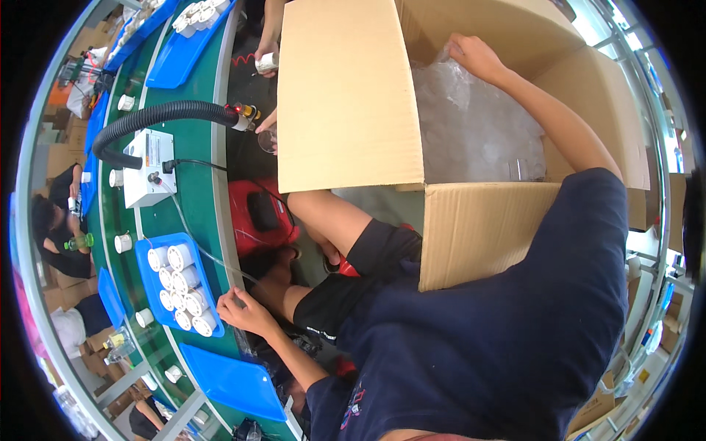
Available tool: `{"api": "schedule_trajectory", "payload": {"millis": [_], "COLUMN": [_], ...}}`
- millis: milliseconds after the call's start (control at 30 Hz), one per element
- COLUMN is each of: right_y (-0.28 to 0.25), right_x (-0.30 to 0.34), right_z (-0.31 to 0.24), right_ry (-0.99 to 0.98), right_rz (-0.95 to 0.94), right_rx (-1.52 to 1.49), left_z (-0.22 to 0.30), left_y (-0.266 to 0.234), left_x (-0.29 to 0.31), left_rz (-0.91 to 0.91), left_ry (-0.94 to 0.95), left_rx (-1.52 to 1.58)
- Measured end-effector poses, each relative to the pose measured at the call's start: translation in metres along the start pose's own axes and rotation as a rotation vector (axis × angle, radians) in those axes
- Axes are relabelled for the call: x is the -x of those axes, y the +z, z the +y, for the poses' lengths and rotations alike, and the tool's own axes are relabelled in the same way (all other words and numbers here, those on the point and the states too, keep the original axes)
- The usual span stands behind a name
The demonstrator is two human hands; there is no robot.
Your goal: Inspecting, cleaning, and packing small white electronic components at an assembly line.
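Clear plastic film [457, 87] lies in the open carton [346, 95], its edge seemingly pinched by the right hand [474, 56]; looks like a film-handling step, next calling for a firm hold. Left hand [247, 312], loosely half-open, apparently empty, beside a blue tray [154, 281] of white cylinders [180, 257].

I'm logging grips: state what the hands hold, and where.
The right hand pinches clear plastic film by a bunched edge; nothing held is visible in the left hand.
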State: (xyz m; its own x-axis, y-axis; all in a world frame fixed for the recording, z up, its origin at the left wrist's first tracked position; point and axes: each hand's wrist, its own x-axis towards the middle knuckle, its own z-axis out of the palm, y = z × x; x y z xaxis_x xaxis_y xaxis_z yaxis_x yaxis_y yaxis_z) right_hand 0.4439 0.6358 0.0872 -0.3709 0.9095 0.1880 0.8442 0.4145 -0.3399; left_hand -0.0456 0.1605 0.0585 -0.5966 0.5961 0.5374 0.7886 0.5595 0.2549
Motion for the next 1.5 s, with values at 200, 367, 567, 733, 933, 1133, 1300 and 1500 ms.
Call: {"api": "schedule_trajectory", "payload": {"millis": [200,367,567,733,933,1133,1300,1500], "right_y": [-0.013,-0.028,-0.035,-0.001,0.033,0.09,0.103,0.096], "right_x": [-0.013,-0.014,-0.004,0.022,0.022,0.016,0.001,0.005], "right_z": [0.02,0.054,0.098,0.125,0.106,0.144,0.172,0.162], "right_ry": [-0.057,0.228,0.207,0.216,0.519,0.423,0.503,0.371], "right_rz": [-0.029,-0.133,-0.102,-0.548,-0.337,-0.106,-0.183,-0.166], "right_rx": [-0.041,-0.275,-0.417,0.335,0.263,0.273,0.22,0.253], "left_z": [0.004,0.0,0.004,0.005,0.002,0.007,0.009,0.005], "left_y": [-0.004,-0.003,-0.002,-0.004,-0.003,-0.002,-0.002,0.0], "left_x": [0.002,0.002,-0.001,-0.002,-0.002,-0.003,-0.004,-0.002], "left_rz": [-0.021,-0.03,-0.01,-0.014,-0.01,-0.019,-0.01,0.022], "left_ry": [-0.006,-0.002,-0.002,-0.003,0.006,-0.05,-0.023,-0.049], "left_rx": [-0.012,0.002,0.008,-0.005,0.001,-0.028,-0.027,-0.069]}}
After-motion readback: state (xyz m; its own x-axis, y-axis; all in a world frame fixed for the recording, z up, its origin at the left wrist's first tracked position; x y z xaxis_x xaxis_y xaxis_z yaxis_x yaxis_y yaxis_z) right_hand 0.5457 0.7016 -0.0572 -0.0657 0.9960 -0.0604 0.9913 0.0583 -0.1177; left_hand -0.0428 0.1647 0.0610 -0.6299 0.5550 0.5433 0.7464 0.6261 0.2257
